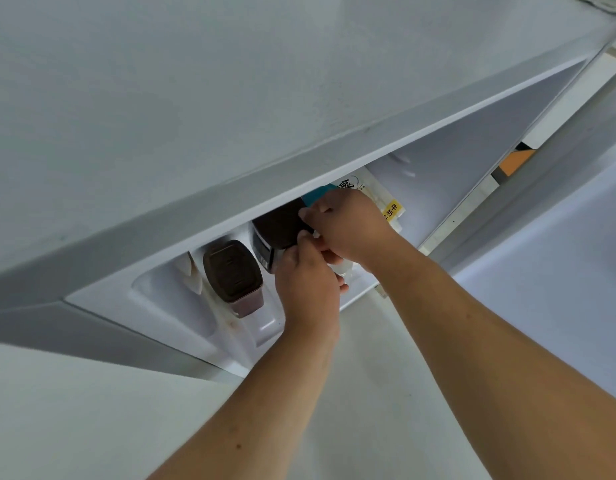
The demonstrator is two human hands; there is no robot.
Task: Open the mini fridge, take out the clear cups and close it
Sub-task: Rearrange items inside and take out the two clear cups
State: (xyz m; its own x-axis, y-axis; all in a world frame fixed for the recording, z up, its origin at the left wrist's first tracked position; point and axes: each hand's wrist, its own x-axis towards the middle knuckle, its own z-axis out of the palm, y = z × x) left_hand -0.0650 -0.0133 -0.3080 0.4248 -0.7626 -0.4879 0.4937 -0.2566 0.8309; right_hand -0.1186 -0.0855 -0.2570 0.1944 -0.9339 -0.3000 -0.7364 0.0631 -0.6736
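Observation:
The white mini fridge [230, 98] stands open below me, and I look down past its top onto a shelf [182, 317] holding containers. Both my hands reach into this shelf and meet close together. My left hand [306, 289] is curled around the clear cups [344, 271], of which only a small transparent part shows below the fingers. My right hand [348, 226] closes on the same spot from above, its thumb beside a dark carton [279, 230]. Most of the cups are hidden by my hands.
A brown lidded container [232, 275] stands on the shelf left of my hands. A teal carton [317, 194] and a white milk carton with a yellow label [391, 209] stand behind the right hand. Pale floor [369, 393] lies under my forearms. An orange item [516, 162] shows at right.

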